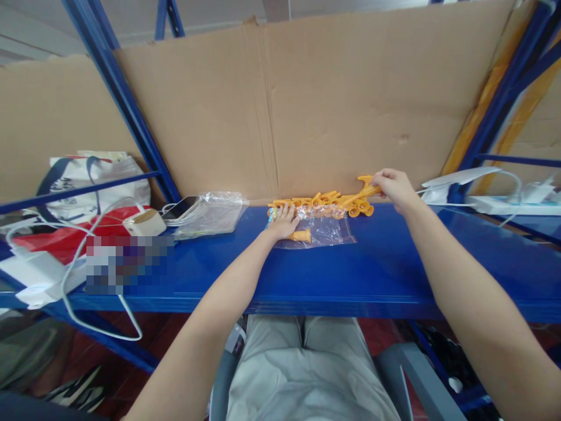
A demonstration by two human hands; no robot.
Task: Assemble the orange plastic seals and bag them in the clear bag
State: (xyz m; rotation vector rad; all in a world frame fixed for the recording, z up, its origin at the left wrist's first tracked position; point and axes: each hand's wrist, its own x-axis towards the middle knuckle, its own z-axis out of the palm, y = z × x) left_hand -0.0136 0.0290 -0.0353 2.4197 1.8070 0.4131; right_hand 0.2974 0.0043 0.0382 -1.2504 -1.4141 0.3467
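Observation:
My left hand point(284, 223) lies flat with fingers spread on a clear plastic bag point(326, 229). Under and beside that hand, the bag holds an orange plastic piece with a flared end point(301, 235) and something with a colourful print point(272, 217), partly hidden by my fingers. A pile of similar orange horn-shaped pieces point(354, 207) runs along the back of the shelf, partly behind the bag. Over the pile's right end, my right hand point(390, 182) is closed in a pinch on an orange horn-shaped piece point(367, 188), tilted and close to the others.
To the left lie a stack of clear plastic bags point(214, 215), a phone point(180, 208), white cables and a power strip point(37, 278). A cardboard sheet point(350, 105) walls off the back of the blue shelf point(350, 275). Blue posts point(131, 111) stand at both sides.

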